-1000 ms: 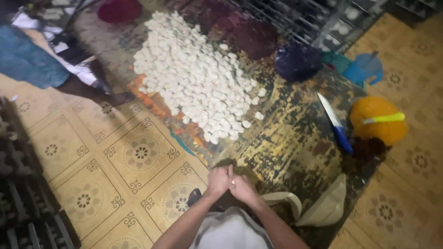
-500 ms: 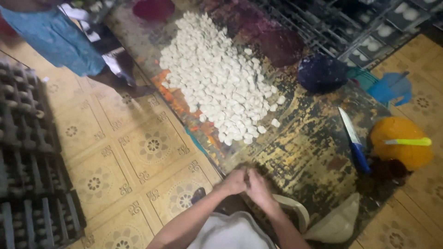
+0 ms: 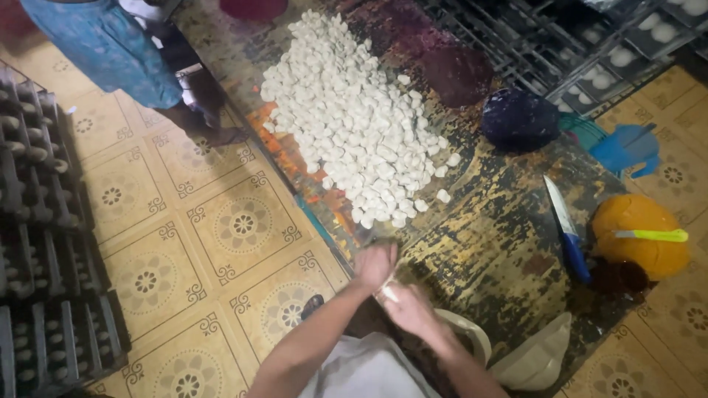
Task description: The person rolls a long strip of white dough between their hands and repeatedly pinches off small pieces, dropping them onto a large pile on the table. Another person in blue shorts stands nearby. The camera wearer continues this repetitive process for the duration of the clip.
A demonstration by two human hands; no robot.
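**Two hands meet over a small white piece at the near edge of the surface**

Here we are looking straight down, and both hands are pressed together at the near edge of the worn, paint-flaked surface (image 3: 487, 243). The left hand (image 3: 375, 265) sits on top, fingers curled down; the right hand (image 3: 409, 308) comes in from below, fingers folded around a small white piece (image 3: 389, 293) that just peeks out between the two. Both hands touch it, though how tightly each grips is hard to tell from this angle.

Just beyond the hands lies the big heap of white lumps (image 3: 354, 125), spreading up the surface, with a few strays at its right edge. To the right, well apart from the hands, a knife with a blue handle (image 3: 566, 228) lies flat, blade pointing away. Beside it sits an orange round bundle (image 3: 640, 234) with a yellow-green strip across it. Further up, a dark blue bundle (image 3: 518, 118) and a blue plastic piece (image 3: 627, 147).

Near the right forearm, a pale cloth bag (image 3: 535, 354) hangs at the edge of the surface. On the patterned tile floor (image 3: 214, 243) to the left, dark racks (image 3: 44, 243) stand, and another person in blue cloth (image 3: 110, 44) is at the top left.
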